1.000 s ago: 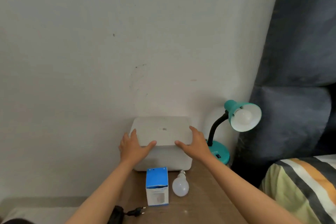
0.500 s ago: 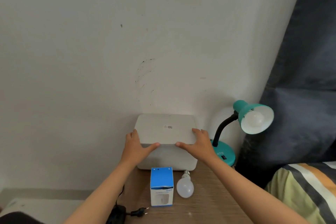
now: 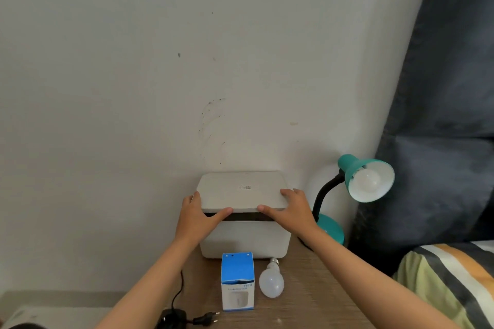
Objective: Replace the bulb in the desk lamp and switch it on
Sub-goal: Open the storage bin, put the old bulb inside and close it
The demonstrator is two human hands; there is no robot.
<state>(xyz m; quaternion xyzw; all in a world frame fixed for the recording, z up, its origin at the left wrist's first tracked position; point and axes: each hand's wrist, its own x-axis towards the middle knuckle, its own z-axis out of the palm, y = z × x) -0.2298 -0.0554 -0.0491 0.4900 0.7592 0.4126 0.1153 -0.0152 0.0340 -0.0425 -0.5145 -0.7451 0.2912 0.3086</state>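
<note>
A teal desk lamp [image 3: 355, 176] stands at the table's back right, with a white bulb [image 3: 367, 181] in its shade. A loose white bulb [image 3: 271, 280] lies on the wooden table [image 3: 307, 296] beside a blue and white bulb carton [image 3: 237, 282]. Behind them sits a white box [image 3: 244, 239] with a lid [image 3: 242, 189]. My left hand [image 3: 197, 218] grips the lid's front left corner and my right hand [image 3: 290, 209] grips its front right corner. The lid's front edge is raised, showing a dark gap.
A black plug and cord [image 3: 205, 318] lie at the table's front left. A pale wall [image 3: 187, 75] stands right behind the box. A dark curtain [image 3: 441, 115] hangs at right, above striped bedding [image 3: 449, 280].
Both hands have lifted the lid's front edge, opening a dark gap above the box. The camera view has shifted slightly.
</note>
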